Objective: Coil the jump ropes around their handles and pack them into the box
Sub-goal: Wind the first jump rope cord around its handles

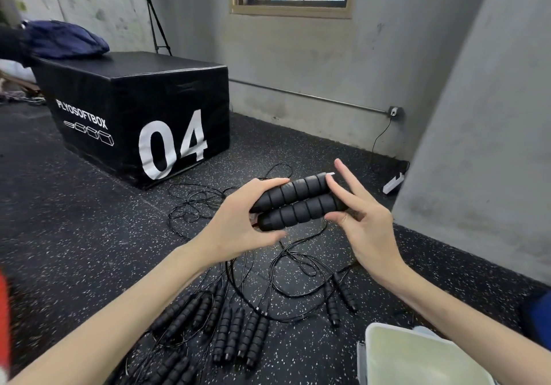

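Two black ribbed foam jump-rope handles (298, 202) lie side by side in the air between my hands. My left hand (241, 220) grips their left ends, fingers over the top and thumb below. My right hand (360, 220) touches their right ends, with thumb and a finger against them and the other fingers spread. Their thin black rope (298, 253) hangs down to the floor in loose loops. Several more black handles (238, 337) with tangled ropes lie on the floor below my arms. A pale plastic box (417, 357) stands at the lower right.
A black plyo soft box marked 04 (134, 116) stands on the speckled rubber floor at the back left, with a dark blue bag (65, 38) on top. A grey pillar (483, 146) rises at the right. A white power strip (393, 183) lies by the wall.
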